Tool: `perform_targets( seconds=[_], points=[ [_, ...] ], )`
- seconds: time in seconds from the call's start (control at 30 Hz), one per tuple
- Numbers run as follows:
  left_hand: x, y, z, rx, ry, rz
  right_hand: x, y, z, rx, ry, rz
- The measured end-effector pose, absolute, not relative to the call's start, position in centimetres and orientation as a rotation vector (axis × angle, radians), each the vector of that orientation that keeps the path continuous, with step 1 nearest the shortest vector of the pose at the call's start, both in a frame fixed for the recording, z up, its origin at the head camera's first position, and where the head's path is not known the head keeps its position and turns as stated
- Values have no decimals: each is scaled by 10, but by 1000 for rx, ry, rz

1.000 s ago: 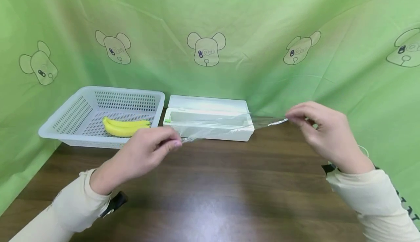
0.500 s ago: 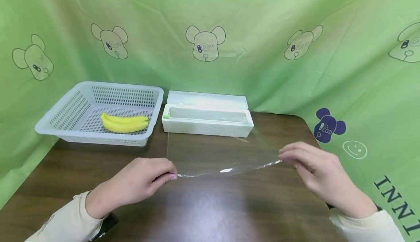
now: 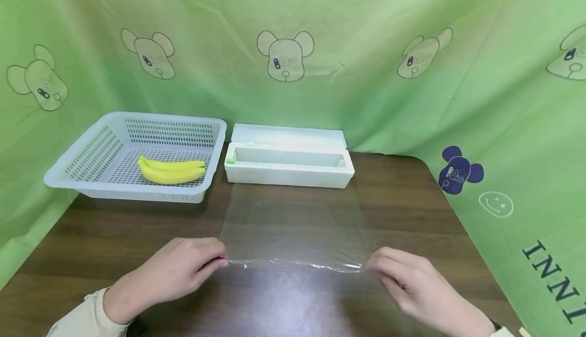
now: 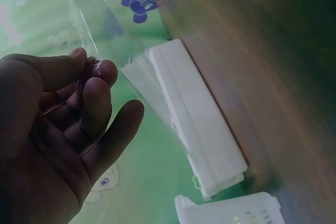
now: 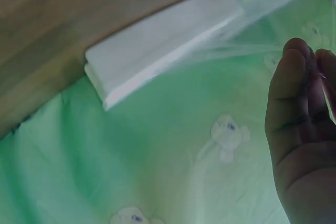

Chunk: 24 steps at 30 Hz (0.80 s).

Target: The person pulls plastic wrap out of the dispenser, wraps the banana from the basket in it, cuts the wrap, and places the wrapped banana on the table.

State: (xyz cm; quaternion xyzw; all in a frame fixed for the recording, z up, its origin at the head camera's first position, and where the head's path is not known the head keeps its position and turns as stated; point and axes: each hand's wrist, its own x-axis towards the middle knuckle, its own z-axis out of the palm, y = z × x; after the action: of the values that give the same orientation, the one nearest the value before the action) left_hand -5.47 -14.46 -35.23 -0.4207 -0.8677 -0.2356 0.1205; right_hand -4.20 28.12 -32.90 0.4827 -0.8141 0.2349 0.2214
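Observation:
A clear sheet of plastic wrap stretches from the open white wrap dispenser box toward me in the head view. My left hand pinches its near left corner between thumb and index finger. The near right corner is pinched by my right hand. Between the hands the front edge is bunched into a thin, shiny line. In the left wrist view the wrap runs from the pinching fingertips to the other hand. The roll inside the box is not visible.
Left of the box stands a light grey perforated basket with yellow bananas in it. The dispenser's lid is raised at the back. Green printed cloth hangs behind and beside the brown wooden table.
Both hands have come down and toward me, drawing the wrap out longer from the box. The sheet, slanted a second ago, now lies spread in front of the box.

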Motion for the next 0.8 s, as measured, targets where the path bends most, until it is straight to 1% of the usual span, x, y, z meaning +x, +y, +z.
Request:
perform_targets(
  seconds=[0.43,0.8],
  points=[
    [-53,-153,-365,-1246,-2580,-656,-33,265,-371,1293,-2399,547],
    [-54,-154,-375,-1264,-2605,-591,-34,260,-380,1278,-2430,553]
  ],
)
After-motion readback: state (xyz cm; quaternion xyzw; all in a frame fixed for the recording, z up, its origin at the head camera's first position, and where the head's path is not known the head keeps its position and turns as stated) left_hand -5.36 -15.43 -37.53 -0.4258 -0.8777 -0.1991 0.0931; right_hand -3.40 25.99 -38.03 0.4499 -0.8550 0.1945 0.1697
